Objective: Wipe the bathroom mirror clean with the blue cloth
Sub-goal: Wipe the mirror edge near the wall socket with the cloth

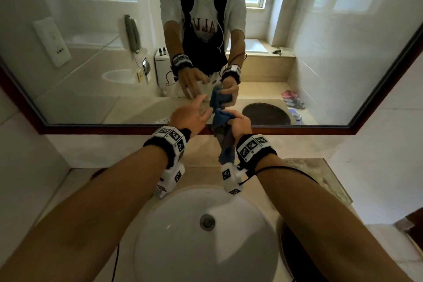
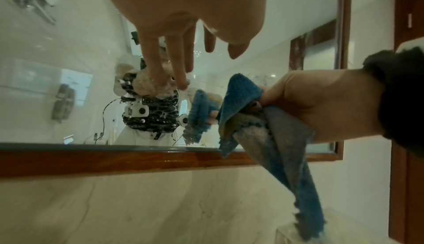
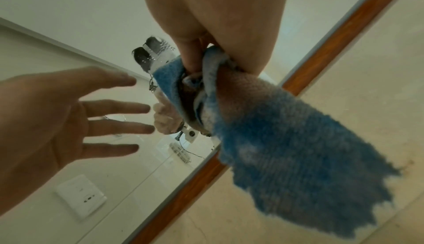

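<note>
Glass of the mirror (image 1: 91, 41) fills the top of the head view, brown wooden frame (image 1: 114, 129) along its lower edge. Going left to right: my left hand (image 1: 192, 115) is up near the glass just above the frame, fingers straight and spread, holding nothing; whether the tips touch the glass I cannot tell. Just beside it my right hand (image 1: 238, 122) is fisted round the blue cloth (image 1: 223, 137), bunched top close to the glass, frayed tail hanging down over the frame toward the sink (image 1: 206, 236) in the bench (image 1: 297, 151).

Risks, my guess: cloth is wadded, so only a small patch would meet the glass and leave streaks. Bare left fingers could smear prints. Loose tail may drag on the frame or slip from my grip if I swipe fast.
</note>
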`<action>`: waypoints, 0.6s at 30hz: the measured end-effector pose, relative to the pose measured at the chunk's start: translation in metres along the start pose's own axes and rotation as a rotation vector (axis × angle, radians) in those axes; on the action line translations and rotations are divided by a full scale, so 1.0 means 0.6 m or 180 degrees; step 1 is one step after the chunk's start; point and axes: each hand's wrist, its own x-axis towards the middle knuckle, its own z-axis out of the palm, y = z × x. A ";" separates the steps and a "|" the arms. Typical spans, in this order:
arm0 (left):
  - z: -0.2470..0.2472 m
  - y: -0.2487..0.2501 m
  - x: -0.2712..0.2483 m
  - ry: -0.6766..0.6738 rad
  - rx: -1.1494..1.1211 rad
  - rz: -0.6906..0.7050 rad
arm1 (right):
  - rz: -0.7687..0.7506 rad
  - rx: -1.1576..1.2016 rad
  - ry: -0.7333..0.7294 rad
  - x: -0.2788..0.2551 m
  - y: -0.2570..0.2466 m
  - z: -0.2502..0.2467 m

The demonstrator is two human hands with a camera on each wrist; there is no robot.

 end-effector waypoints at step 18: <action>-0.030 -0.075 -0.044 -0.0591 -0.3095 -0.1178 | 0.0552 -0.0701 0.0476 -0.056 -0.016 0.099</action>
